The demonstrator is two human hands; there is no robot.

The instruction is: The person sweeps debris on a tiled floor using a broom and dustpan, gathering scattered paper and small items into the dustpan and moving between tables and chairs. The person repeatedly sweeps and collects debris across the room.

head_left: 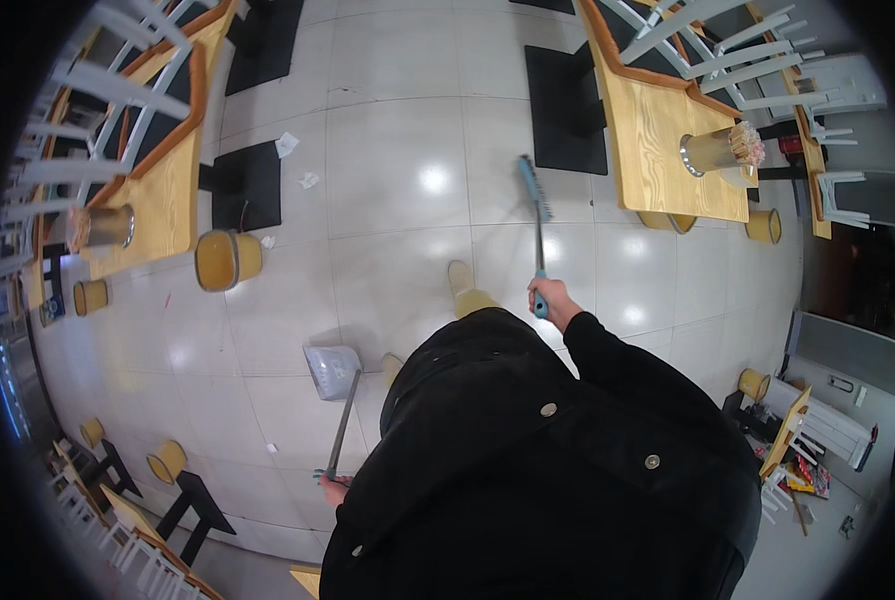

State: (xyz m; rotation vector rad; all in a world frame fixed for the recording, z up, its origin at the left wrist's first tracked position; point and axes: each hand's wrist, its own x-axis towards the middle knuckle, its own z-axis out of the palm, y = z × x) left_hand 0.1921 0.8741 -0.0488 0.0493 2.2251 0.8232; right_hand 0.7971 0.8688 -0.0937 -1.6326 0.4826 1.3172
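Nearest, the left hand [335, 490], partly hidden by the sleeve, has its grip closed on the grey handle of a pale translucent plastic dustpan [331, 371] beside one shoe, while the right hand [554, 303] wraps its grip around the blue end of a grey-shafted broom with a blue bristled head [539, 240], pointing ahead. Farther out, crumpled white paper scraps [286, 145] lie on the pale tiled floor [397, 150] near a yellow open-topped bin [229, 261], left of a light wood-grain worktop [647, 135].
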